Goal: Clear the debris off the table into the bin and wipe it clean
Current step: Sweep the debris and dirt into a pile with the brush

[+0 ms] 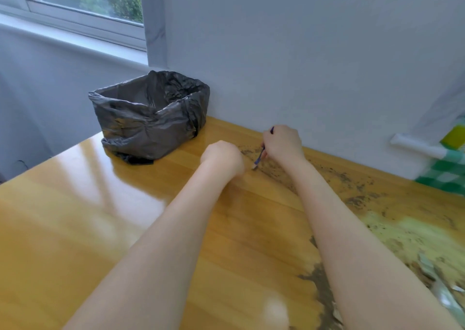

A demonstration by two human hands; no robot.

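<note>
A glossy wooden table (100, 224) carries dark crumbly debris (352, 181) along its far right side and a yellowish powdery patch (412, 239) near the right edge. My right hand (283, 143) grips a thin blue pencil-like stick (259, 156) whose tip touches the debris near the wall. Just left of that tip, my left hand (222, 157) sits curled over the table; what its fingers hold is hidden. A bin lined with a dark grey bag (151, 113) stands on the table's far left corner, a short way left of both hands.
A white wall runs along the table's far edge. A window (83, 0) and its sill are at upper left. A green-and-white checked cloth (448, 173) and a white bar (417, 148) lie at the far right. More brown debris and foil-like scraps (324, 292) sit at lower right.
</note>
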